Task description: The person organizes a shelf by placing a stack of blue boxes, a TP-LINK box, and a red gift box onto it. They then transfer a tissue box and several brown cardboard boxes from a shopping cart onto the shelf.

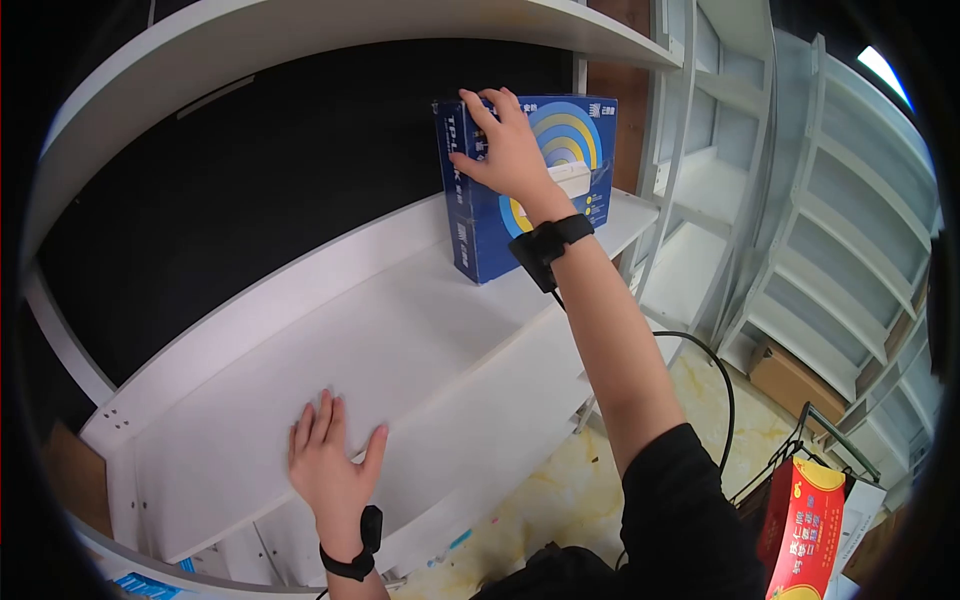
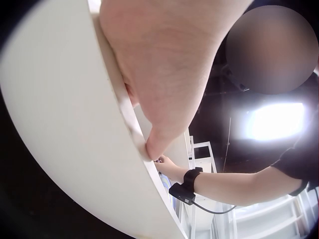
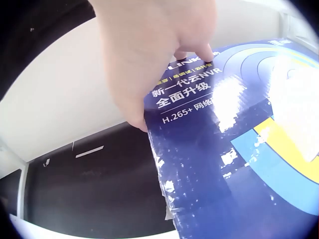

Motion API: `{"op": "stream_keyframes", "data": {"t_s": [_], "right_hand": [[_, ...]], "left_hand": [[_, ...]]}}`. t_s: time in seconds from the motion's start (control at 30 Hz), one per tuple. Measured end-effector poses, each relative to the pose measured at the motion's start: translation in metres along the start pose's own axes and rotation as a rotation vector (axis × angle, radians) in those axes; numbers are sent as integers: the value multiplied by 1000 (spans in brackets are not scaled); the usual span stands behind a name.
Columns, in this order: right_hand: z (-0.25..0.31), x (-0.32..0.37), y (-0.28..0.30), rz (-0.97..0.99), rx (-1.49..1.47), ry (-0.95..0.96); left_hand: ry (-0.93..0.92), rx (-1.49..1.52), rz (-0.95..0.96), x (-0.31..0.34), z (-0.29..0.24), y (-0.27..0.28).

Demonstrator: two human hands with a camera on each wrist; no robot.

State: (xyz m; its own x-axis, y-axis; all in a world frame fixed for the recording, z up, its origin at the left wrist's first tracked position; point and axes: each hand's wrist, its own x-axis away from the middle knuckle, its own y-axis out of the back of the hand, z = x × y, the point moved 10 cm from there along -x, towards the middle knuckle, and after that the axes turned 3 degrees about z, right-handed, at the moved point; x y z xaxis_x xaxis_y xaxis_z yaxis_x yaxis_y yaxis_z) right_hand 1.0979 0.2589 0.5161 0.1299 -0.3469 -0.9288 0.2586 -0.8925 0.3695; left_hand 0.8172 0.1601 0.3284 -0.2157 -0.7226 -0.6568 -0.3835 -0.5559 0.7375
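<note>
A blue TP-LINK carton (image 1: 490,240) stands upright at the right end of a white shelf board (image 1: 420,325). My right hand (image 1: 515,155) grips its upper left corner, with the fingers over the top and the thumb at the left side. In the right wrist view the thumb lies along the edge of the carton (image 3: 199,149), and the fingertips reach the printed face. My left hand (image 1: 335,470) rests on the shelf board near its front edge, holding nothing, its fingers fairly straight and the thumb spread. The left wrist view shows that hand (image 2: 164,69) close up against the board's edge.
Above runs a curved upper shelf (image 1: 300,35), and a black back panel (image 1: 300,160) closes the rear. Grey-white shelving (image 1: 840,235) stands to the right, with a brown cardboard box (image 1: 795,385) low down. A red and yellow box (image 1: 805,525) sits at lower right.
</note>
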Motion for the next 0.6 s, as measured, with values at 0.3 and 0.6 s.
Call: {"op": "stream_keyframes", "data": {"t_s": [0.3, 0.6], "right_hand": [[-23, 2, 5, 21, -79, 3], [-23, 2, 6, 22, -23, -6]], "left_hand": [[-11, 7, 6, -1, -2, 3], [-9, 21, -30, 1, 1, 2]]}}
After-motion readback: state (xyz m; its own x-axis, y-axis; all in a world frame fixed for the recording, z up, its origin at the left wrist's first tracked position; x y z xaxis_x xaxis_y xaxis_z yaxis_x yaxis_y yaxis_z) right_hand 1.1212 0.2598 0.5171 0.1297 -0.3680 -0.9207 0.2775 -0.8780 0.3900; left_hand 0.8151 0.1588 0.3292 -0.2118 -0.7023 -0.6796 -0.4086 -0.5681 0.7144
